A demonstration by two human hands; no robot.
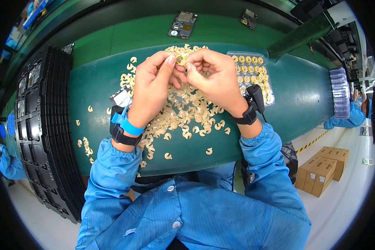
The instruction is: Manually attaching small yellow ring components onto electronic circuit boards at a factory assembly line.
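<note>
Above the heap, my left hand (158, 77) pinches a small round part (181, 60) with a yellow rim and a dark middle between thumb and fingers. My right hand (212, 75) meets it from the other side, thumb and forefinger closed at the part's edge; what lies between those fingertips is hidden. Beneath both hands spreads a loose heap of cream crescent-shaped pieces (183, 106). To the right of my right hand, a clear plastic tray (260, 54) holds rows of round yellow-rimmed parts. A small white-and-dark item (121, 98) lies beside my left wrist.
Black trays (50, 125) are stacked at the left. Circuit boards (182, 24) lie on the green surface at the back. A green bar (302, 37) crosses at the back right, near stacked clear trays (340, 93). Cardboard boxes (321, 171) sit on the floor. Other people work at both sides.
</note>
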